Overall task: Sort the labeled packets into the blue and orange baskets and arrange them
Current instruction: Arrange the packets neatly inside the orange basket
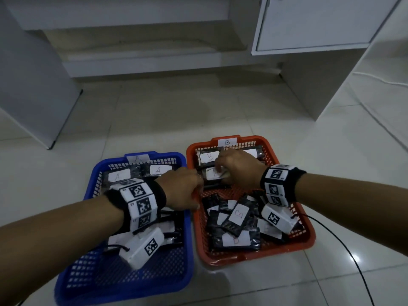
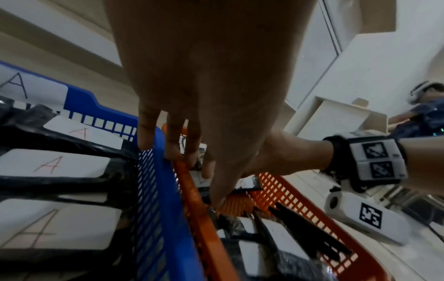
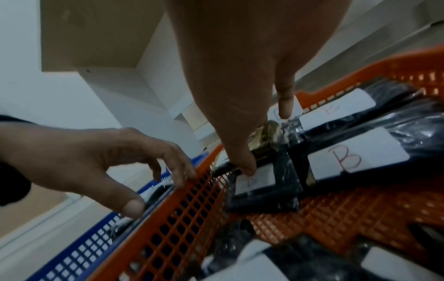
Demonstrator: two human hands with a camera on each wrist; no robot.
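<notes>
Currently both baskets sit side by side on the tiled floor, blue basket on the left tagged A, orange basket on the right tagged B. Left hand rests across the 2 touching rims, fingers relaxed and loosely bent, thumb on the blue rim, fingertips on the orange rim, holding nothing. Right hand is inside the orange basket at its far end, thumb pressing down on the label of a B packet that lies flat on the mesh floor; whether the other fingers grip that packet I cannot tell. More B packets lie in a row beyond it against the far wall, and a loose pile of B packets fills the near half. A packets lie in the blue basket.
</notes>
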